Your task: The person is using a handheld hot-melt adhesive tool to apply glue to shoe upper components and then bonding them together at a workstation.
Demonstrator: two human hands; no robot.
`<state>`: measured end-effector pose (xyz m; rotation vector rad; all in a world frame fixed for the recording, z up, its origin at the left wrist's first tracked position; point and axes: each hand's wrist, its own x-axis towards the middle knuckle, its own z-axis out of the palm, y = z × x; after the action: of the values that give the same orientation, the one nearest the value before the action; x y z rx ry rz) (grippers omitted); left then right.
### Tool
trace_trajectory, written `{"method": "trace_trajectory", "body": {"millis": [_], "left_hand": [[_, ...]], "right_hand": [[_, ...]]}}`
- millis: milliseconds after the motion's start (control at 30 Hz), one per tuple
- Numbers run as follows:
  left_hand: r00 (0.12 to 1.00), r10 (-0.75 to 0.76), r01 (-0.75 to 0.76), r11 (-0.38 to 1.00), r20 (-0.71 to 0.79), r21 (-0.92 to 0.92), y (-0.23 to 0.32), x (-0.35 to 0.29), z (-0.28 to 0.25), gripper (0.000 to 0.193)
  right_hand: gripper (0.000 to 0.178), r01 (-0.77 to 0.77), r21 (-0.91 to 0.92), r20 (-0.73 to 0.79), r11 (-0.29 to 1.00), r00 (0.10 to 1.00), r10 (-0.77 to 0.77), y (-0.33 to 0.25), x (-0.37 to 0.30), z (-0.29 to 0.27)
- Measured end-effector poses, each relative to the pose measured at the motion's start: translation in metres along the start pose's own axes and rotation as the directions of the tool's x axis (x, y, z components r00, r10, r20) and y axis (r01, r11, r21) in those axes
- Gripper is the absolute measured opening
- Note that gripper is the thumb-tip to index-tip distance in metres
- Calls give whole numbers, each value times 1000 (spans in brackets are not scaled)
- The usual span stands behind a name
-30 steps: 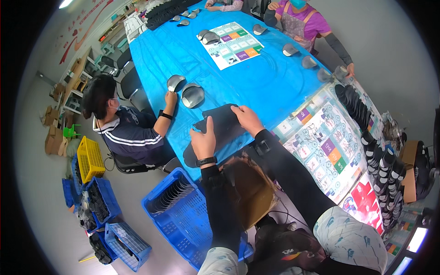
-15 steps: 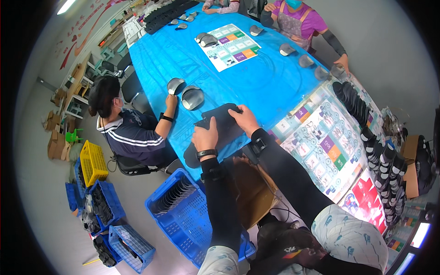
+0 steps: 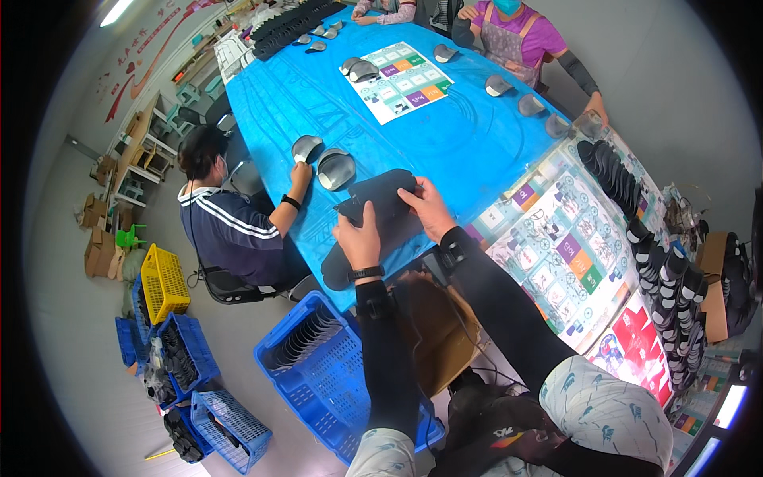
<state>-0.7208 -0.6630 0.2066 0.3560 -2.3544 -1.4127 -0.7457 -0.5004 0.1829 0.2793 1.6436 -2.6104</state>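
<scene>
Between my two hands is a dark, thin, flexible piece [image 3: 381,191] with rounded corners, raised over the near edge of the blue-covered table [image 3: 413,143]. My left hand [image 3: 358,242] grips its near left edge, thumb on top. My right hand [image 3: 429,211] holds its right end, with the thumb on the upper face and the other fingers partly hidden behind. Under it lies another long dark piece [image 3: 338,269] with a rounded end, mostly covered by my left hand. Just beyond sit two curved grey-black cup-shaped pieces; the nearer one [image 3: 335,169] touches nobody's hand.
A seated co-worker [image 3: 234,211] at my left has a hand on the other cup-shaped piece [image 3: 307,149]. Across the table, another person [image 3: 524,40] reaches toward more pieces. A blue crate [image 3: 278,381] holding stacked dark pieces stands below. Black pieces [image 3: 664,278] are stacked at right.
The dark piece has tilted and shifted slightly up in my hands, which still grip it. The seated co-worker's head and upper body have turned and leaned a little.
</scene>
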Motion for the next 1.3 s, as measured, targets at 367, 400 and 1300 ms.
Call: {"method": "trace_trajectory", "body": {"millis": [367,400,1300], "left_hand": [[756,-52,622,367,652,-692,102,-179,-12,72],[681,-36,697,339,731,-633,89,-202,-1,71],[385,540,-469,813,748,-345,123,-629,102,65]], "right_hand": [[71,220,-241,61,945,975,-212,-113,-192,-128],[71,193,-191,37,963,981,-189,-115,-217,-153],[69,182,884,-318,431,910,267,-6,-556,-463]]}}
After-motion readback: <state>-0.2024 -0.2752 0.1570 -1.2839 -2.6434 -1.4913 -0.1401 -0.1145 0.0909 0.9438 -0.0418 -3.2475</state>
